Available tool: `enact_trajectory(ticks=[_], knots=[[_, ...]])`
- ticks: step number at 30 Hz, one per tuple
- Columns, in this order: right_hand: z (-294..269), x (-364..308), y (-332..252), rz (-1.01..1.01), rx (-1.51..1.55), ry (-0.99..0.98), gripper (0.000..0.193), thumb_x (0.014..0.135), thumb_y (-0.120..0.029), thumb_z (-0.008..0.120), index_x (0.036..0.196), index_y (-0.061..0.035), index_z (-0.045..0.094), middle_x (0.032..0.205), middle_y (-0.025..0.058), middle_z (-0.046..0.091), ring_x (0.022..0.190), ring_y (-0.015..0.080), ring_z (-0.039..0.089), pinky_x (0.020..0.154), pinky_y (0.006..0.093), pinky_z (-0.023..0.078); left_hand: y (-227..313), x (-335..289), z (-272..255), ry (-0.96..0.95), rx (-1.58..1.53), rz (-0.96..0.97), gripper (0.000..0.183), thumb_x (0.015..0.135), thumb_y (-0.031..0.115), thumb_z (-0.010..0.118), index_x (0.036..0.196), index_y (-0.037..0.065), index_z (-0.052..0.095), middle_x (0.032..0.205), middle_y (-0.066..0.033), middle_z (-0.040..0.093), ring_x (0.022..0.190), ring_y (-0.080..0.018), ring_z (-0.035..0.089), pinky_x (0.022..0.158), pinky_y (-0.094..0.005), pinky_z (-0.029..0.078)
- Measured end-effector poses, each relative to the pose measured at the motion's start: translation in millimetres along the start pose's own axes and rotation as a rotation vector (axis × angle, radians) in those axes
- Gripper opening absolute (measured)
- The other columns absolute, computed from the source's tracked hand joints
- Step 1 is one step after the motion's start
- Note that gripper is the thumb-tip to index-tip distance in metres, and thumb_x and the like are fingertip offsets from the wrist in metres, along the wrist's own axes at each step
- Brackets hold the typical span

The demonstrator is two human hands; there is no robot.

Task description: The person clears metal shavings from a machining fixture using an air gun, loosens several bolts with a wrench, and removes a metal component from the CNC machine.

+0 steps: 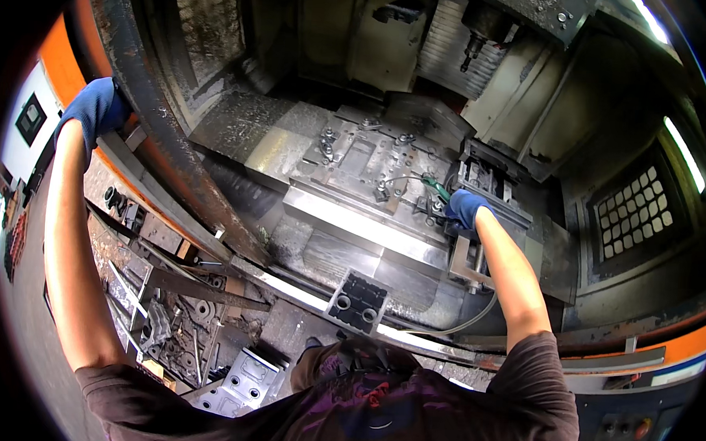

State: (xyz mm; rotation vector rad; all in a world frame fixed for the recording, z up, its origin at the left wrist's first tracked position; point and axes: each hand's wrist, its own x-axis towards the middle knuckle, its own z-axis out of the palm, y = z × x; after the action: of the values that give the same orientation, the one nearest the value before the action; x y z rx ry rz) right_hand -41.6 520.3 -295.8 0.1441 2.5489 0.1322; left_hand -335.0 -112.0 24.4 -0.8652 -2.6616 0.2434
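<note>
My left hand point(98, 113), in a blue work glove, is raised at the far left against the edge of the machine door point(150, 93). Its fingers curl round that edge and are partly hidden. Over the machine bed, my right hand point(465, 208), also gloved in blue, is closed round a green air blow gun point(436, 186). The gun's thin bent nozzle reaches left over a metal fixture plate point(363, 158) with clamps and bolts. Part of the gun is covered by the glove. Right beside this hand stands a machine vise point(485, 179).
A spindle with a tool point(472, 48) hangs at the back. A pale hose point(475, 320) curves along the front sill. A dark block with round holes point(357, 301) sits on the sill. Tools and metal parts point(183, 323) crowd the lower left, near a machined plate point(243, 381).
</note>
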Motion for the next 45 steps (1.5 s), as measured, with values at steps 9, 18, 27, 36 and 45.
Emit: enact_trajectory(ticks=[9,18,27,36,45], knots=[[-30.3,7.4,-50.0,0.259,0.624,0.056,0.015,0.078,-0.015,0.062,0.067,-0.0053,0.064,0.06,0.0136,0.057,0.049,0.0226,0.054,0.047,0.0361,0.044,8.7,6.6,-5.4,-0.135,0.251,-0.007,0.015,0.07,0.013,0.065,0.083,0.006,0.068,0.082,-0.0204,0.063,0.078,-0.0361,0.064,0.063,-0.0387,0.052],[-65.0,-35.8,-65.7,0.339,0.665,0.021,0.017,0.078,-0.015,0.063,0.071,-0.0004,0.068,0.059,0.0111,0.059,0.051,0.0191,0.059,0.046,0.036,0.046,10.0,1.7,-3.8,-0.054,0.183,-0.083,0.016,0.069,0.014,0.065,0.081,0.006,0.068,0.08,-0.0208,0.063,0.077,-0.0366,0.064,0.062,-0.0391,0.051],[-49.8,-42.2,-44.0,0.329,0.443,0.1,0.017,0.077,-0.017,0.062,0.074,-0.0017,0.068,0.062,0.0111,0.062,0.052,0.0212,0.061,0.048,0.0349,0.048,-11.0,2.0,9.9,0.011,0.041,-0.233,0.02,0.07,0.014,0.065,0.088,0.007,0.069,0.086,-0.0207,0.064,0.081,-0.0378,0.063,0.067,-0.0406,0.052],[-48.9,-54.8,-44.7,0.43,0.486,0.148,0.02,0.076,-0.02,0.063,0.079,-0.0012,0.069,0.067,0.0143,0.064,0.058,0.0242,0.064,0.053,0.0367,0.049,7.4,3.3,-3.9,-0.064,0.142,-0.132,0.021,0.069,0.015,0.067,0.089,0.01,0.071,0.085,-0.0193,0.066,0.081,-0.0362,0.065,0.067,-0.0404,0.052],[-56.9,-42.6,-41.2,0.49,0.431,0.238,0.026,0.073,-0.023,0.066,0.087,-0.0021,0.07,0.078,0.0189,0.067,0.07,0.0295,0.068,0.061,0.0376,0.053,17.1,2.3,-10.4,-0.124,0.128,-0.18,0.021,0.071,0.015,0.066,0.091,0.01,0.07,0.086,-0.0188,0.066,0.081,-0.0363,0.065,0.068,-0.04,0.052]])
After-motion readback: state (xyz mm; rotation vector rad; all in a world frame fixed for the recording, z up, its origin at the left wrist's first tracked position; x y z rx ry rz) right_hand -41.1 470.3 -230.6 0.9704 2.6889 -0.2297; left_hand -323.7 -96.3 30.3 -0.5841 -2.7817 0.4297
